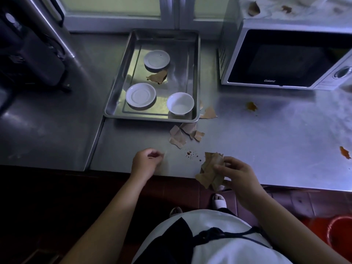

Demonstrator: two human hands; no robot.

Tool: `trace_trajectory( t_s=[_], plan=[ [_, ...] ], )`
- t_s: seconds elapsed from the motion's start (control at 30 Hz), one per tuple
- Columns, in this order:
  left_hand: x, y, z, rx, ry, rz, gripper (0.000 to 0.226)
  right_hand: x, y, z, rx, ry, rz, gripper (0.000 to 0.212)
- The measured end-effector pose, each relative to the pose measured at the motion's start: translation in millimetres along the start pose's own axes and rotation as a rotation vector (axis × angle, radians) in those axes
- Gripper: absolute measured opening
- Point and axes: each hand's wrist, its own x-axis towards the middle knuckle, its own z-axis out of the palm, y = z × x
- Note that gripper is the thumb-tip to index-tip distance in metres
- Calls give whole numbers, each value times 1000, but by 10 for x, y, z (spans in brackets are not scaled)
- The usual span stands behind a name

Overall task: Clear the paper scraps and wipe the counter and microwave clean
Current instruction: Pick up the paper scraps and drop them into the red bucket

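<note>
My right hand [236,175] grips a bunch of brown paper scraps [210,172] at the steel counter's [266,141] front edge. My left hand [146,161] hovers over the counter with its fingers curled and nothing visible in them. More brown scraps [182,135] lie just in front of the metal tray [196,73], one scrap [209,113] beside its right corner and one [158,77] inside it. Dark drips [191,154] spot the counter between my hands. The white microwave [285,58] stands at the right, with scraps [254,8] on its top.
The tray holds two white saucers [140,97] and a small white bowl [180,102]. Orange-brown stains [251,106] mark the counter at the right, another [344,152] near the right edge. A dark appliance [32,52] stands at the left. A red bin [341,233] sits on the floor.
</note>
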Motion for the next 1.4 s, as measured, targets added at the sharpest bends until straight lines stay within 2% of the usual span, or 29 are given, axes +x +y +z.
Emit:
trace_trajectory(
  t_s=[0.07, 0.1, 0.17, 0.33, 0.5, 0.6, 0.7, 0.87, 0.93, 1.03, 1.07, 1.2, 1.33, 1.4],
  plan=[
    [-157, 226, 78, -322, -85, -130, 12, 38, -91, -45, 10, -125, -3, 20],
    [-239, 338, 131, -407, -132, -147, 14, 64, -141, -59, 19, -191, -2, 19],
    [-403, 555, 264, -455, -191, -133, 15, 125, -240, -75, 46, -281, 7, 17],
    [-687, 914, 634, -623, -313, -124, 22, 253, -437, -163, 71, -345, 66, 12],
    [-789, 1032, 870, -770, -354, -159, 42, 318, -474, -351, 51, -421, 179, 24],
    [-826, 1053, 962, -771, -328, -170, 34, 362, -460, -417, 45, -415, 237, 30],
    [-838, 1080, 1033, -795, -345, -170, 27, 393, -463, -482, 73, -391, 214, 25],
    [-738, 1097, 1074, -786, -382, -179, 24, 464, -505, -643, 136, -242, 162, 37],
    [-585, 1030, 1035, -654, -254, -185, 20, 470, -527, -710, 159, -195, 152, 32],
    [-223, 800, 931, -225, 88, -173, 13, 439, -539, -817, 181, -140, 126, 20],
    [-95, 726, 895, -127, 153, -170, 12, 425, -538, -854, 194, -118, 115, 16],
    [353, 580, 881, 110, 200, -181, 25, 350, -527, -1004, 199, 0, 64, 15],
    [651, 522, 998, 386, 205, -258, 56, 249, -519, -1141, 178, 85, 23, 13],
    [722, 492, 1053, 493, 234, -276, 55, 205, -514, -1196, 149, 110, 2, 13]
  ],
)
